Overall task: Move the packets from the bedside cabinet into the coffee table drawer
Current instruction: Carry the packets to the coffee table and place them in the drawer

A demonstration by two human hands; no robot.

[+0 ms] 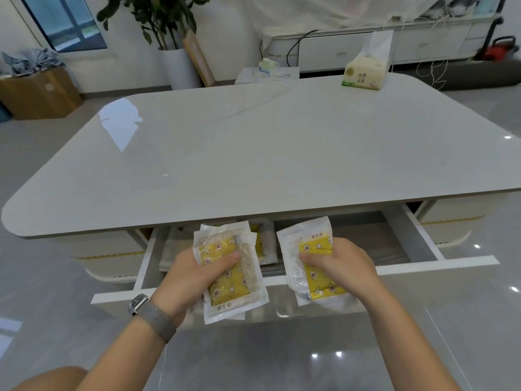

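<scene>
Over the pulled-out coffee table drawer [462,261], the left hand [188,275] grips a stack of yellow-printed packets [234,280] w/ thumb on top; the right hand [342,263] pinches another packet [311,261]. More packets [263,241] lie inside, toward the drawer's back-left. A tissue pack [363,73] stands at the table's far right edge.

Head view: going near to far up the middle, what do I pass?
Wristwatch → left hand and right hand, each gripping yellow packets → open drawer → coffee table top → tissue pack → potted plant.
</scene>
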